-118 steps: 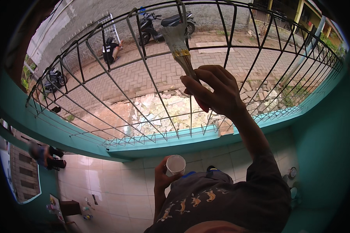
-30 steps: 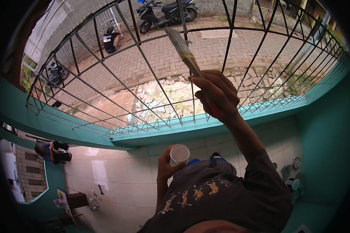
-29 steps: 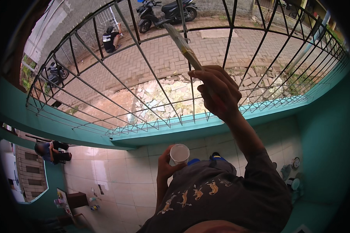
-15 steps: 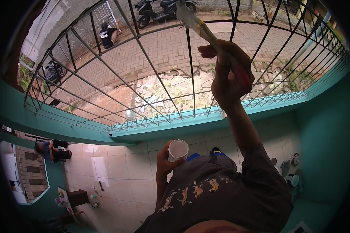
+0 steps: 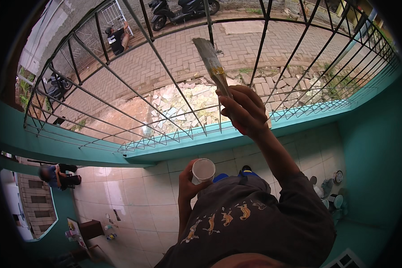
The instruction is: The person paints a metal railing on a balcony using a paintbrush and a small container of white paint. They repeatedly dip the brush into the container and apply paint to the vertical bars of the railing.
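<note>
My right hand (image 5: 246, 109) grips a flat paintbrush (image 5: 210, 60) by its handle, raised in front of the metal window grille (image 5: 165, 64). The brush's grey-coated bristles point up and to the left, close to an upright bar; whether they touch it I cannot tell. Low in front of my body, my left hand (image 5: 188, 182) is wrapped round a white plastic cup (image 5: 203, 169). Pale, whitish stuff shows inside the cup. Some of the grille's bars look grey, others black.
A teal ledge (image 5: 183, 145) runs under the grille. On the tiled floor (image 5: 143, 196) stand a small table (image 5: 78, 233) at left and several containers (image 5: 337, 201) at right. One person (image 5: 60, 175) sits at far left; another (image 5: 116, 39) crouches outside near a motorcycle (image 5: 183, 12).
My right hand has come down and a little left, bringing the paintbrush lower along the grille. The left hand with the cup has hardly moved.
</note>
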`<state>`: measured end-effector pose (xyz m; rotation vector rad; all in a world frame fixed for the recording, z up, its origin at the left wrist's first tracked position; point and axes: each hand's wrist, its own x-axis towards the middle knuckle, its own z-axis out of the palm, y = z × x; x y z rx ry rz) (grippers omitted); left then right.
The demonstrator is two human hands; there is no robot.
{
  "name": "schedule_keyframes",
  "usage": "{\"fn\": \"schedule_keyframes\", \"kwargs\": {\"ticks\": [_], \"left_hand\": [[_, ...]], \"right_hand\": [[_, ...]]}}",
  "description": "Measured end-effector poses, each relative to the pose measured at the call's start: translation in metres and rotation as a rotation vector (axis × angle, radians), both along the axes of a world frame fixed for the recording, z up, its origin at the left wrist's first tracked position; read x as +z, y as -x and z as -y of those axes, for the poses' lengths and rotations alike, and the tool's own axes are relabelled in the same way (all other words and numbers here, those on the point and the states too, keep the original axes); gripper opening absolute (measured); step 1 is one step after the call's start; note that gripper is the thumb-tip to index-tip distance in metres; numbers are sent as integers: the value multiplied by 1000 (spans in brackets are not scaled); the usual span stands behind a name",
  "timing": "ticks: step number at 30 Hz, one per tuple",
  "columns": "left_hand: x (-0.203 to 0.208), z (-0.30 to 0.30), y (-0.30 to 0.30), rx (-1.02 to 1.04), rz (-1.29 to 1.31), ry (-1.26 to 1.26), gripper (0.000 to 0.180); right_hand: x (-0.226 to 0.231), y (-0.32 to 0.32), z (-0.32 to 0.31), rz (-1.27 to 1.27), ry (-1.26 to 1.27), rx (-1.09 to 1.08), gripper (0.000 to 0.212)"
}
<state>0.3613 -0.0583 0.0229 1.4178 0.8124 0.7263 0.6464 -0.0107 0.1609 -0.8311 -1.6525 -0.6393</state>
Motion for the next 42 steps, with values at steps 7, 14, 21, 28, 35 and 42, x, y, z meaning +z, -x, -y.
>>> {"fn": "schedule_keyframes", "kwargs": {"ticks": [7,14,21,28,35,42], "left_hand": [[-1,-1,-1,-4,36,6,69],[2,-3,1,-5,20,1,71],[-1,0,4,6,6,16,70],[-1,0,3,2,18,20,71],[2,0,1,15,1,43,72],[0,0,3,41,19,42,72]], "right_hand": [[14,-2,-21,-30,-49,-58,53],[-4,-5,-3,70,35,-75,44],[6,-10,-14,135,91,-70,49],[0,-15,-1,118,10,-70,46],[-1,-12,-9,195,138,-2,50],[20,-16,2,-82,24,150,45]]}}
